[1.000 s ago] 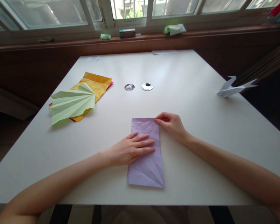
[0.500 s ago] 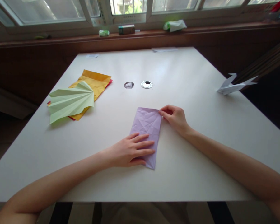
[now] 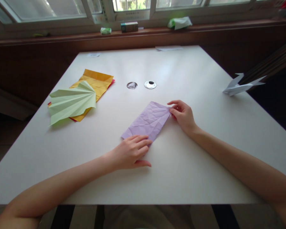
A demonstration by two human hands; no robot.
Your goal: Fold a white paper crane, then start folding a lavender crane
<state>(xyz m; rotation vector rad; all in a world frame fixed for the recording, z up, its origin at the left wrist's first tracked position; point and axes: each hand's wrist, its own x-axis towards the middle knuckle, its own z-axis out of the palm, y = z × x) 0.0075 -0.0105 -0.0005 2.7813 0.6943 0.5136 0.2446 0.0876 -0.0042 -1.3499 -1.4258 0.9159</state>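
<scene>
A creased sheet of purple paper (image 3: 146,122), folded into a rectangle, lies slantwise on the white table (image 3: 193,178) in front of me. My right hand (image 3: 183,116) pinches its far right corner between thumb and fingertips. At the paper's near edge rests my left hand (image 3: 134,151), palm down, its fingers over the near right part and its thumb stretched out on the bare tabletop. The left fingers hide the paper's near right corner.
To the left, a pleated light green paper (image 3: 73,100) lies over yellow paper (image 3: 97,81), with red edges showing beneath. Two round metal inserts (image 3: 150,84) sit mid-table. A folded white paper shape (image 3: 240,86) stands near the right edge. Small packets and a box (image 3: 129,27) rest on the windowsill.
The purple paper has turned clockwise, its far end swinging right. My right hand moved slightly right and away with the corner; my left fingers have slid toward the paper's near edge.
</scene>
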